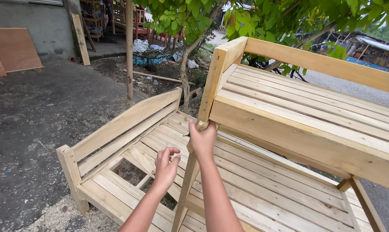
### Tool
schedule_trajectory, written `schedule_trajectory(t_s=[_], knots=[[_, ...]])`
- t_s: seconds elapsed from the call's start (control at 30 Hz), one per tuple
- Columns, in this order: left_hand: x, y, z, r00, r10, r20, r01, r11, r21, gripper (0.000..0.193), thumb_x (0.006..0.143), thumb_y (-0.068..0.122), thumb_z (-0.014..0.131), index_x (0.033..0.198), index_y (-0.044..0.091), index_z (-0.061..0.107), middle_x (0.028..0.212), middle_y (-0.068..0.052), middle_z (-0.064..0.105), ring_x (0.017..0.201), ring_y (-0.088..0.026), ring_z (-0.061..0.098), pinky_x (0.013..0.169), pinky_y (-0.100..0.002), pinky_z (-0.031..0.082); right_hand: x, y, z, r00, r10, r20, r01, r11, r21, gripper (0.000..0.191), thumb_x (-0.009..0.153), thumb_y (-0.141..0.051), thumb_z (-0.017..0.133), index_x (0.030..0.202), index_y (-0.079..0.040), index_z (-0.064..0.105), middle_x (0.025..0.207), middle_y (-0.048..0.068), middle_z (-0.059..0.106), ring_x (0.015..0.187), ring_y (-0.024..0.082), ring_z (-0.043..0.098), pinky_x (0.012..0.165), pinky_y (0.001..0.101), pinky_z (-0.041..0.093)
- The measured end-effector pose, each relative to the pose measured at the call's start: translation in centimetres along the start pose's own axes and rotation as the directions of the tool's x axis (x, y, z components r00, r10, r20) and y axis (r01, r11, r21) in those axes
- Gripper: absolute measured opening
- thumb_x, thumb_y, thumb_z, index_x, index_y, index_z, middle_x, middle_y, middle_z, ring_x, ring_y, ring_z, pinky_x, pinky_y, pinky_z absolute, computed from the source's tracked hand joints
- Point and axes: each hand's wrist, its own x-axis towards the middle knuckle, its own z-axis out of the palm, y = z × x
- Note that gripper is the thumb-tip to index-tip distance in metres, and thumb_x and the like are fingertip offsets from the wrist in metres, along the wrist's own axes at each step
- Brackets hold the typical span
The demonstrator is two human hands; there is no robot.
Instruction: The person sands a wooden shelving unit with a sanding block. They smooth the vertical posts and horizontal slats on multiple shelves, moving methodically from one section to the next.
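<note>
White plastic sacks [140, 45] are seen heaped beyond the thin tree trunk; a blue panel [366, 63] fronts the far-right stall.

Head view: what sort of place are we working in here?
Likely an outdoor carpentry yard: unfinished slatted benches, plywood sheets leaning on a wall, sawdust on the ground. The right hand holds one bench's post.

Your right hand [202, 139] is raised highest, its forearm running straight up from the bottom edge, wrist straight, back of the hand toward you. Its fingers are curled closed around the corner post [211, 86] of the wooden frame, at the post's lower part. Your left hand [165, 167] hangs free just left of and below that post, fingers loosely curled and spread, holding nothing, its forearm angled in from lower left.
</note>
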Motion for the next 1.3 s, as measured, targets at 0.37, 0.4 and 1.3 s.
schedule_trajectory(t_s=[0.37, 0.4, 1.3], knots=[[0.0, -0.2, -1.1, 0.999, -0.002, -0.044, 0.001, 1.000, -0.025, 0.018, 0.095, 0.023, 0.059, 0.108, 0.015, 0.068, 0.113, -0.006, 0.057, 0.106, -0.022, 0.053, 0.102, -0.040, 0.040, -7.3, 0.6, -0.4, 0.978, 0.209, -0.016, -0.209, 0.977, -0.031, 0.034, 0.086, -0.016, 0.076, 0.109, 0.004, 0.061, 0.080, 0.010, 0.072, 0.067, 0.015, 0.068, 0.059, 0.0322, 0.055], [0.0, -0.1, -1.3, 0.999, 0.000, -0.045, 0.000, 1.000, -0.010, 0.018, 0.095, 0.023, 0.059, 0.108, 0.015, 0.069, 0.112, -0.006, 0.058, 0.105, -0.023, 0.053, 0.101, -0.040, 0.040, -5.9, 0.4, -0.2, 0.970, 0.241, -0.013, -0.242, 0.970, -0.031, 0.035, 0.086, -0.017, 0.077, 0.108, 0.005, 0.061, 0.078, 0.012, 0.071, 0.065, 0.016, 0.066, 0.058, 0.0338, 0.053], [-0.8, -1.0, -1.3, 0.999, -0.036, -0.014, 0.037, 0.997, 0.064, 0.021, 0.090, 0.027, 0.064, 0.109, 0.019, 0.069, 0.113, -0.006, 0.057, 0.103, -0.025, 0.050, 0.103, -0.040, 0.038, -9.6, -0.2, -0.6, 0.937, 0.347, -0.035, -0.348, 0.935, -0.067, 0.043, 0.081, -0.015, 0.073, 0.118, 0.001, 0.060, 0.083, 0.012, 0.072, 0.065, 0.017, 0.067, 0.058, 0.0332, 0.055]])
